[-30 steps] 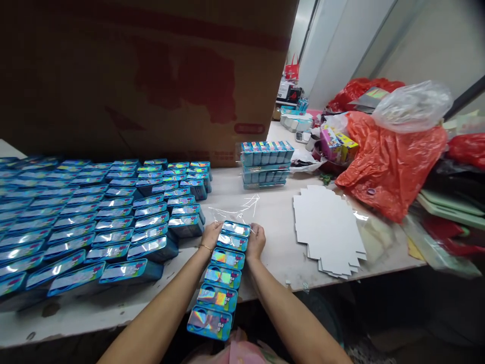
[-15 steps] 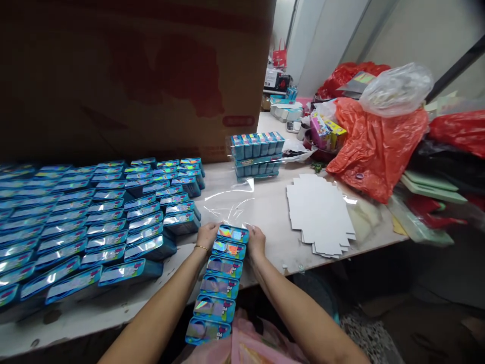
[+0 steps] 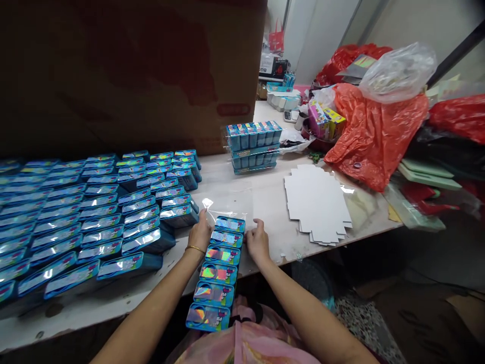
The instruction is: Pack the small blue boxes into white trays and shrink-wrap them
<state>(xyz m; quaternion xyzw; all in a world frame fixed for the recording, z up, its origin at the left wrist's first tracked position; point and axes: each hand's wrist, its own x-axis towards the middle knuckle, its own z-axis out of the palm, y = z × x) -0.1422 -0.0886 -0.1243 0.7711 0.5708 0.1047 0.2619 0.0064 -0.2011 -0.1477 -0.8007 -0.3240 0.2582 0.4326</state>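
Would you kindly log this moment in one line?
left hand: beside blue pack row, grip unclear; right hand: opposite side, grip unclear; clear film: beyond row; white cards: on table

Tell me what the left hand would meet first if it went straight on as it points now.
Probably the clear plastic film just ahead of the left hand; farther along, roughly in line, stand the stacked packs. Depth is hard to judge.

I lose the rows of blue containers (image 3: 101, 222) past the left edge, the cardboard box (image 3: 132, 76) past the top, and the red bag (image 3: 460, 117) past the right; the lower-middle row (image 3: 219, 273) carries smaller lettering I cannot read.
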